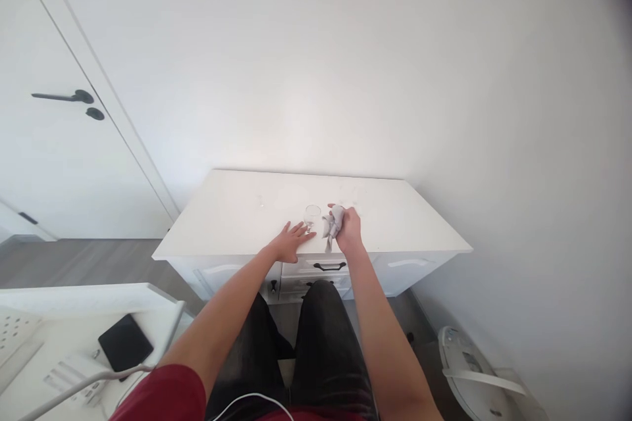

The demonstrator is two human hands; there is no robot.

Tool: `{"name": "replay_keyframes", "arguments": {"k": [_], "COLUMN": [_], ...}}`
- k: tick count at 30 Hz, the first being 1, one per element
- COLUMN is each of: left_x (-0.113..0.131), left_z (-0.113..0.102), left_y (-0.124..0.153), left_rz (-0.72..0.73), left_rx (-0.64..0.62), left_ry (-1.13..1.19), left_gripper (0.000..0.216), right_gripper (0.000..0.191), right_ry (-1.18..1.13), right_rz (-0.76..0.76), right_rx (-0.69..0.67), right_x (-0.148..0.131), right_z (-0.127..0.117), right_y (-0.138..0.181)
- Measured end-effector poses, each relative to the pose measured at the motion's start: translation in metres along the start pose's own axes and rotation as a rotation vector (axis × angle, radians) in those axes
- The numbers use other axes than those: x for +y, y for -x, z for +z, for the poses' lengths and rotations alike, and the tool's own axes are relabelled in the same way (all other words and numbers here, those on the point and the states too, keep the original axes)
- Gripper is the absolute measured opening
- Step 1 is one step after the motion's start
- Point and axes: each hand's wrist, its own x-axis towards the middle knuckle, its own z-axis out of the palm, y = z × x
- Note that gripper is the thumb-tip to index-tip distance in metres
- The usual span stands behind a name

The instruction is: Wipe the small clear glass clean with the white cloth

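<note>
A clear, rounded glass [312, 216] stands on the white cabinet top [237, 210] in front of me. My left hand [292, 242] lies with its fingers spread beside the foot of the glass, near the cabinet's front edge; I cannot tell whether the fingertips touch the glass. To the right of the glass, my right hand [349, 229] is closed around a bunched light grey cloth [333, 223], one end of which hangs down toward the front edge. Small clear spots, perhaps drops, show on the surface behind.
Drawers with a dark handle [330, 266] sit below the cabinet top. At lower left, a white desk [143, 299] bears a black square object [126, 342]. A rounded white appliance [469, 368] stands at lower right. A white door [59, 145] is at left.
</note>
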Motion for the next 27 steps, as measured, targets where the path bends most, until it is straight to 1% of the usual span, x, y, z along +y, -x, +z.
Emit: {"name": "replay_keyframes", "arguments": {"k": [1, 2, 4, 5, 6, 8, 10, 11, 14, 16, 18, 21, 23, 25, 27], "left_x": [0.000, 0.000, 0.001, 0.001, 0.002, 0.003, 0.003, 0.003, 0.003, 0.002, 0.001, 0.001, 0.001, 0.001, 0.001], "left_z": [0.000, 0.000, 0.001, 0.001, 0.000, 0.000, 0.000, 0.000, 0.003, 0.005, 0.007, 0.009, 0.009, 0.010, 0.010], "left_y": [0.000, 0.000, 0.000, 0.000, 0.001, 0.002, 0.003, 0.004, 0.004, 0.004, 0.003, 0.002, 0.002, 0.003, 0.003], "left_rz": [0.002, 0.005, 0.013, 0.016, 0.017, 0.016, 0.014, 0.012, 0.008, 0.011, 0.015, 0.011, 0.009, 0.013, 0.019], "left_rx": [0.002, 0.004, 0.008, 0.012, 0.015, 0.021, 0.030, 0.035, 0.053, 0.062, 0.074, 0.083, 0.083, 0.087, 0.095], "left_ry": [0.003, 0.006, 0.014, 0.017, 0.022, 0.033, 0.044, 0.048, 0.058, 0.063, 0.067, 0.068, 0.070, 0.073, 0.076], "left_gripper": [0.116, 0.115, 0.114, 0.114, 0.113, 0.112, 0.110, 0.110, 0.109, 0.109, 0.108, 0.107, 0.107, 0.107, 0.108], "right_gripper": [0.033, 0.030, 0.036, 0.037, 0.033, 0.020, 0.012, 0.013, 0.026, 0.036, 0.041, 0.031, 0.032, 0.038, 0.035], "right_ry": [0.112, 0.259, 0.582, 0.721, 0.829, 0.973, 1.068, 1.118, 1.262, 1.338, 1.414, 1.567, 1.642, 1.677, 1.703], "right_rz": [-0.036, -0.080, -0.191, -0.265, -0.349, -0.503, -0.572, -0.577, -0.593, -0.622, -0.622, -0.510, -0.420, -0.369, -0.339], "right_rx": [-0.042, -0.052, -0.043, -0.058, -0.090, -0.204, -0.328, -0.385, -0.525, -0.588, -0.605, -0.560, -0.546, -0.601, -0.691], "right_x": [-0.007, -0.014, -0.025, -0.029, -0.032, -0.036, -0.038, -0.039, -0.040, -0.042, -0.045, -0.048, -0.051, -0.055, -0.058], "right_z": [0.004, 0.007, 0.009, 0.010, 0.012, 0.015, 0.019, 0.020, 0.019, 0.017, 0.017, 0.026, 0.035, 0.043, 0.047], "right_y": [-0.001, -0.003, -0.007, -0.010, -0.012, -0.015, -0.017, -0.017, -0.013, -0.009, -0.005, -0.005, -0.007, -0.010, -0.013]}}
